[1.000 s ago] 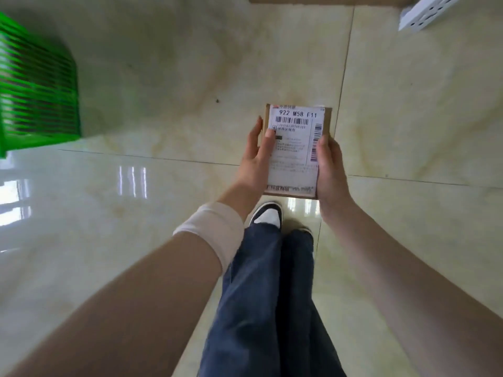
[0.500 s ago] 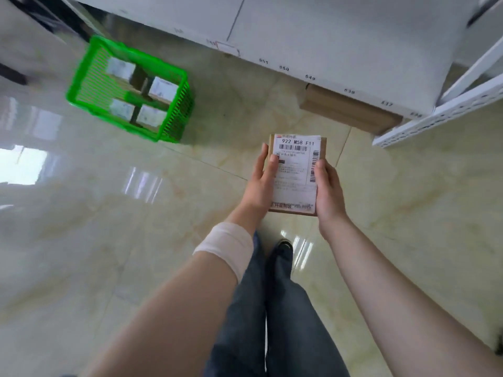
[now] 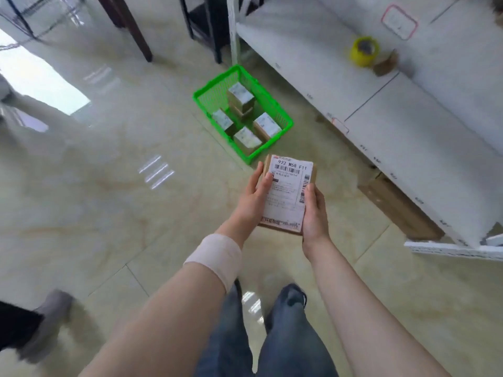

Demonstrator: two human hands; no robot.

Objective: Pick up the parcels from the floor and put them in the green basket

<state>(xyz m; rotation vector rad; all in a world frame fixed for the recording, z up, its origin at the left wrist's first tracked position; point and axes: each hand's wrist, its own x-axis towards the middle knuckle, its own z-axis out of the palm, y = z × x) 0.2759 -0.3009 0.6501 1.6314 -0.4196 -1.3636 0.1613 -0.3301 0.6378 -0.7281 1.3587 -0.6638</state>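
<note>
I hold a flat brown parcel (image 3: pixel 287 194) with a white shipping label at chest height over the tiled floor. My left hand (image 3: pixel 251 198) grips its left edge, thumb on the label. My right hand (image 3: pixel 314 213) grips its right edge, thumb on top. The green basket (image 3: pixel 206 103) stands on the floor just beyond the parcel, beside the white shelf. Several labelled parcels (image 3: pixel 241 95) lie inside it.
A long white shelf (image 3: pixel 408 110) runs along the right, with a yellow tape roll (image 3: pixel 364 51) on it and a brown carton (image 3: pixel 398 209) under it. Dark furniture legs (image 3: pixel 136 34) stand at the back. Another person's shoe (image 3: pixel 47 322) is at the lower left.
The view has swung up and left: the green basket went from the far left to straight ahead, just past the parcel. Both hands keep the same hold on the parcel.
</note>
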